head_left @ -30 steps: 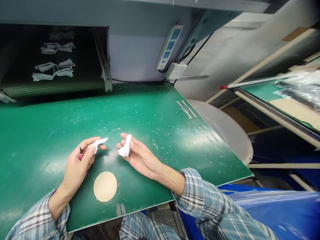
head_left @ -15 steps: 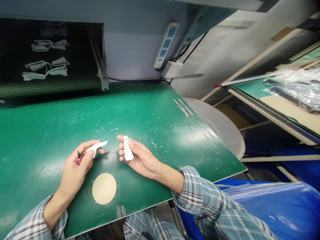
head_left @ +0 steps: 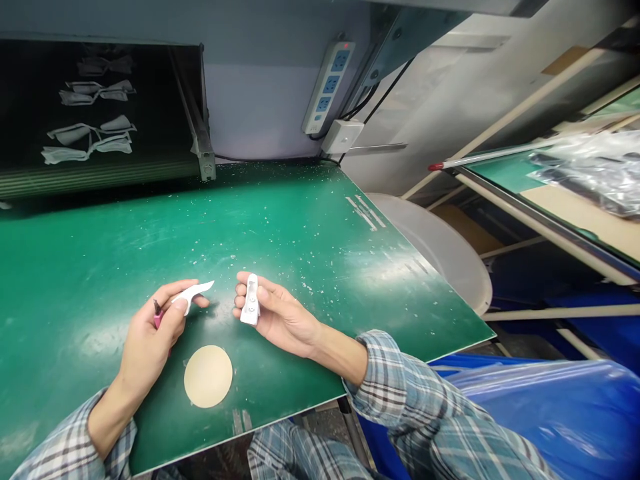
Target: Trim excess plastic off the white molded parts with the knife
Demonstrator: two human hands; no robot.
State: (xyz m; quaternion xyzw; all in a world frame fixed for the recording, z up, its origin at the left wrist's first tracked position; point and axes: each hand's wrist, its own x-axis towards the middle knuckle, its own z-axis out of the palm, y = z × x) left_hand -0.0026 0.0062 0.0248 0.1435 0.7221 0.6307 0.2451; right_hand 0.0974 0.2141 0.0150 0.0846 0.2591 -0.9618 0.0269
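My left hand [head_left: 150, 337] is closed around a curved white plastic piece [head_left: 194, 291] whose pointed tip sticks out to the right. A small pink-handled tool [head_left: 158, 315] is also tucked in that hand. My right hand [head_left: 280, 317] lies palm up and pinches a second small white plastic part [head_left: 250, 301] between thumb and fingers. Both hands hover just above the green table [head_left: 300, 227], a few centimetres apart. A round tan disc [head_left: 208, 376] lies flat on the table below the hands.
A dark conveyor [head_left: 100, 173] at the back left carries several white parts [head_left: 90, 137]. A power strip [head_left: 327, 87] hangs on the back wall. A white round bin [head_left: 440, 247] and a blue plastic-lined container [head_left: 550, 413] stand to the right of the table edge.
My right hand has turned the white part in its fingers, so that it now shows its flat face with small holes. My left hand has barely moved.
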